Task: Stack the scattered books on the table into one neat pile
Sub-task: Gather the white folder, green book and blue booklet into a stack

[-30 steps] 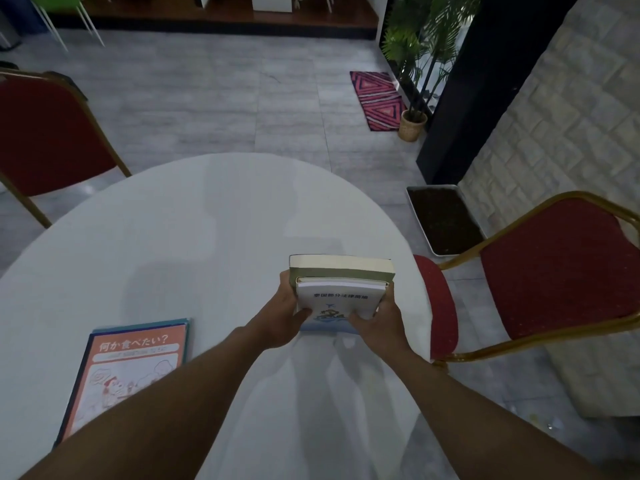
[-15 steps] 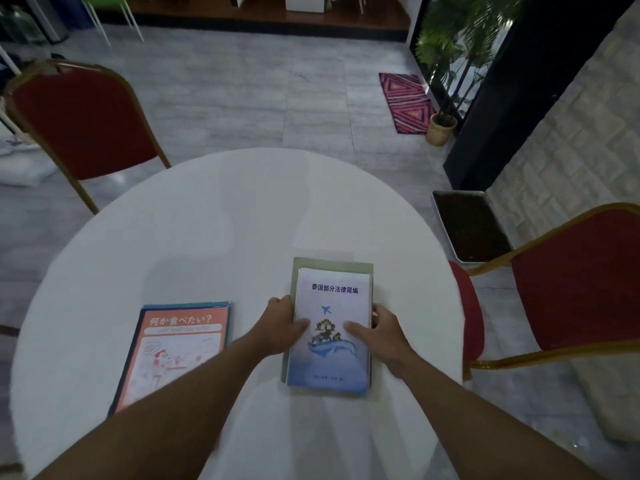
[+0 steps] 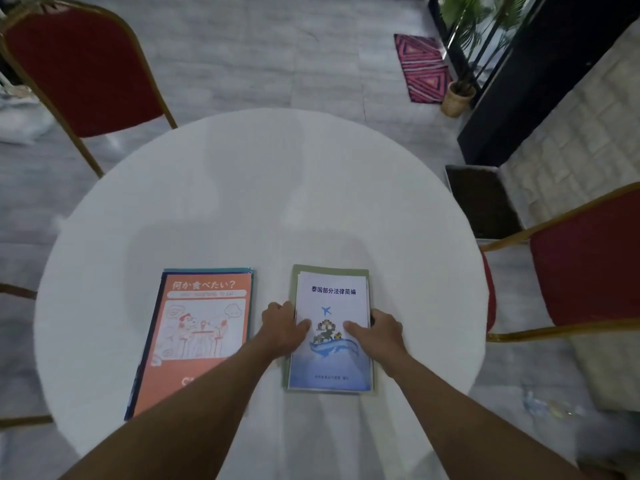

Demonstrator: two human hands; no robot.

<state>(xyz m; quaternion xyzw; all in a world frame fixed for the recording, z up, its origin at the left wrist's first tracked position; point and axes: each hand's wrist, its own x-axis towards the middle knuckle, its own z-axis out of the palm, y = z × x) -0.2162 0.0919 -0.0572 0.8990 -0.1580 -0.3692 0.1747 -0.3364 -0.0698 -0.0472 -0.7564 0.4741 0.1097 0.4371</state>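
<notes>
A: What is under both hands?

B: A round white table (image 3: 263, 188). Beyond the hands, off its far-left edge, stands a red chair (image 3: 79, 67); out past the right hand is a second red chair (image 3: 588, 258).

A: And the books?

B: Just outside the left hand (image 3: 282, 323) lies an orange book (image 3: 201, 337), flat, on a blue-edged book whose border shows around it. Between the two hands lies a green book (image 3: 294, 282), with a smaller white-and-blue booklet (image 3: 332, 344) flat on top of it.

A: How are the hands set?

B: The left hand clasps the pair's left edge, thumb laid on the booklet cover. The right hand (image 3: 386, 332) clasps the right edge, thumb likewise on the cover. The fingers curl down the sides; whether they reach beneath, I cannot tell.
</notes>
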